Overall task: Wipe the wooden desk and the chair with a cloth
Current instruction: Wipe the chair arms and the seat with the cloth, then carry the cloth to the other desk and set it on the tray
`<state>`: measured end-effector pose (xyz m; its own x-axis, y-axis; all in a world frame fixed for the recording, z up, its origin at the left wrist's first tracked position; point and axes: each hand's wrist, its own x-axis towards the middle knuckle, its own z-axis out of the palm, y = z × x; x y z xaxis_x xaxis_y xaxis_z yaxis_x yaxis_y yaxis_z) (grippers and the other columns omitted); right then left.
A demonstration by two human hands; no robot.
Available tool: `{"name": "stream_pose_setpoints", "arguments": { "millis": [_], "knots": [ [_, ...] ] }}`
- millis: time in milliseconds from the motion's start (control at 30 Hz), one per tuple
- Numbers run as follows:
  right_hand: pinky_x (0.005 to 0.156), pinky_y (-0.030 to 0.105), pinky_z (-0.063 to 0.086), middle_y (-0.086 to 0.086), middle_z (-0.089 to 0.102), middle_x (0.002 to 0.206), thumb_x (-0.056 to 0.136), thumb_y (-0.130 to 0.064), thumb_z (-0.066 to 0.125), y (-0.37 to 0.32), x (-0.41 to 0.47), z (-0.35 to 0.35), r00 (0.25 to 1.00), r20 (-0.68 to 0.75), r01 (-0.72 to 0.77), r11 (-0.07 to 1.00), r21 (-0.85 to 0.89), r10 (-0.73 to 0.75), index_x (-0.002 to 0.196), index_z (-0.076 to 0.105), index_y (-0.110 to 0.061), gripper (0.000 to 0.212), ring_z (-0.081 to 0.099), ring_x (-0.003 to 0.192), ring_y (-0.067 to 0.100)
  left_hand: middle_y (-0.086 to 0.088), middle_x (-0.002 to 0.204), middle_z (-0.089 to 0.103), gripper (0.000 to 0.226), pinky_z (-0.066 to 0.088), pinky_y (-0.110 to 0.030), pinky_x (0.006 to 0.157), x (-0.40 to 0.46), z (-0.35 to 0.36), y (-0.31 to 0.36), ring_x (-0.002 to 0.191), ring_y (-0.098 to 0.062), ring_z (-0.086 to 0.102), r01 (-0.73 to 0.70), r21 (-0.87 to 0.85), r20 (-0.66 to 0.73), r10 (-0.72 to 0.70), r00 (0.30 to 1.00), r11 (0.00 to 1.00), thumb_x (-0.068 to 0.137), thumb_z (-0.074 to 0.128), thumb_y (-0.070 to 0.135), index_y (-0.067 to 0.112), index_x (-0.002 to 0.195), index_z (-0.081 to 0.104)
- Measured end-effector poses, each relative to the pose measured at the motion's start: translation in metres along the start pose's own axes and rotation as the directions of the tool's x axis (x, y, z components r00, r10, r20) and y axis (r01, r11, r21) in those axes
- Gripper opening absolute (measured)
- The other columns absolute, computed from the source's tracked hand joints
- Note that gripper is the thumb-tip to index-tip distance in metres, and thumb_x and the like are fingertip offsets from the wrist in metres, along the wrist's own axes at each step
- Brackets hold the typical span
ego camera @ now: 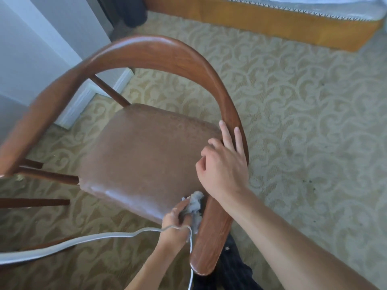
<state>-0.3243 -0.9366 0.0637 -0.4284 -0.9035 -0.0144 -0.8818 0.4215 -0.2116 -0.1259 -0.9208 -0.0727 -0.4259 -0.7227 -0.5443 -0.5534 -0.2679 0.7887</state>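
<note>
A wooden chair (146, 53) with a curved back-and-arm rail and a brown padded seat (144, 151) fills the middle of the head view. My right hand (224, 164) rests on the rail's right arm, its fingers straight along the wood. Lower down, my left hand (177, 221) grips a crumpled grey cloth (194, 204) and holds it in the gap between the seat's near corner and the armrest (211, 237). The desk is out of view.
Patterned beige carpet (293, 122) surrounds the chair. A white cable (83, 240) runs from the lower left across my left wrist. White wall and skirting (83, 97) stand at the left. A bed base with orange wood trim (272, 19) lies along the top.
</note>
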Motion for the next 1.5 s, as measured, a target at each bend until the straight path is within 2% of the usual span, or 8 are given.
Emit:
{"name": "stream_pose_setpoints", "arguments": {
  "millis": [167,300,467,700,867,1000,1200,1500],
  "knots": [
    [0.113,0.022,0.028,-0.008,0.068,0.113,0.093,-0.023,0.06,-0.013,0.01,-0.013,0.993,-0.081,-0.043,0.884,0.466,0.091,0.103,0.074,-0.02,0.017,0.058,0.121,0.012,-0.028,0.106,0.07,0.021,0.052,-0.053,0.094,0.008,-0.033,0.097,0.096,-0.038,0.068,0.069,-0.587,-0.082,-0.144,0.986,0.807,0.098,0.055,0.006,-0.001,0.105,0.073],
    [0.09,0.02,0.043,-0.017,0.061,0.121,0.095,-0.035,0.055,-0.027,0.026,-0.043,0.957,0.183,-0.285,0.613,0.737,0.225,0.126,0.064,-0.023,0.035,0.056,0.112,0.0,-0.015,0.101,0.077,0.035,0.06,-0.036,0.075,0.001,-0.068,0.186,0.091,-0.026,0.074,0.125,-0.747,0.173,0.009,0.985,0.653,0.091,0.056,0.029,0.007,0.106,0.078],
    [0.048,0.028,0.043,0.002,0.051,0.061,0.067,-0.051,0.068,-0.022,0.04,-0.116,0.858,0.425,-0.467,0.094,0.879,0.287,0.065,0.056,-0.017,0.036,0.055,0.054,0.02,-0.018,0.127,0.069,0.062,0.056,-0.036,0.091,-0.032,-0.09,0.29,0.114,-0.029,0.068,0.104,-0.651,0.319,0.147,0.936,0.752,0.1,0.046,0.059,0.009,0.13,0.067],
    [0.05,0.019,0.046,-0.006,0.064,0.053,0.068,-0.019,0.075,0.018,-0.001,-0.269,0.85,0.247,-0.272,-0.014,0.962,0.465,0.066,0.074,-0.017,0.002,0.06,0.05,0.005,-0.027,0.138,0.059,0.067,0.049,-0.052,0.102,-0.123,-0.06,0.433,0.129,-0.042,0.057,0.021,-0.509,0.455,0.248,0.855,0.861,0.092,0.067,0.054,0.006,0.138,0.06],
    [0.057,0.031,0.046,0.013,0.065,0.063,0.081,-0.006,0.075,0.091,-0.044,-0.382,0.727,0.131,-0.128,-0.055,0.99,0.674,0.078,0.067,0.002,0.011,0.056,0.059,0.018,-0.02,0.125,0.07,0.046,0.059,-0.048,0.085,-0.179,-0.004,0.529,0.115,-0.038,0.068,-0.132,-0.404,0.518,0.345,0.783,0.905,0.08,0.084,0.034,0.017,0.122,0.073],
    [0.047,0.022,0.04,-0.002,0.056,0.052,0.086,-0.005,0.074,0.162,-0.098,-0.462,0.618,0.03,0.02,-0.054,0.998,0.786,0.081,0.068,0.0,0.009,0.05,0.047,0.012,-0.018,0.11,0.076,0.035,0.058,-0.057,0.089,-0.224,0.075,0.6,0.103,-0.036,0.073,-0.329,-0.338,0.428,0.455,0.78,0.882,0.082,0.082,0.022,0.007,0.113,0.076],
    [0.052,0.026,0.055,0.009,0.077,0.076,0.089,0.002,0.069,0.273,-0.214,-0.556,0.345,-0.097,0.266,0.002,0.964,0.934,0.093,0.073,0.001,0.006,0.072,0.065,0.017,-0.007,0.116,0.076,0.024,0.056,-0.052,0.094,-0.302,0.233,0.68,0.108,-0.026,0.073,-0.334,-0.371,0.551,0.495,0.672,0.866,0.095,0.068,0.022,0.016,0.118,0.073],
    [0.054,0.03,0.056,0.003,0.076,0.074,0.087,-0.01,0.073,0.394,-0.457,-0.643,-0.155,-0.22,0.33,0.261,0.907,0.963,0.091,0.075,-0.01,0.004,0.07,0.065,0.017,-0.018,0.118,0.073,0.026,0.061,-0.039,0.081,-0.483,0.469,0.714,0.109,-0.03,0.072,-0.27,-0.437,0.839,0.497,0.221,0.858,0.097,0.064,0.012,0.004,0.121,0.069]
  ]
}}
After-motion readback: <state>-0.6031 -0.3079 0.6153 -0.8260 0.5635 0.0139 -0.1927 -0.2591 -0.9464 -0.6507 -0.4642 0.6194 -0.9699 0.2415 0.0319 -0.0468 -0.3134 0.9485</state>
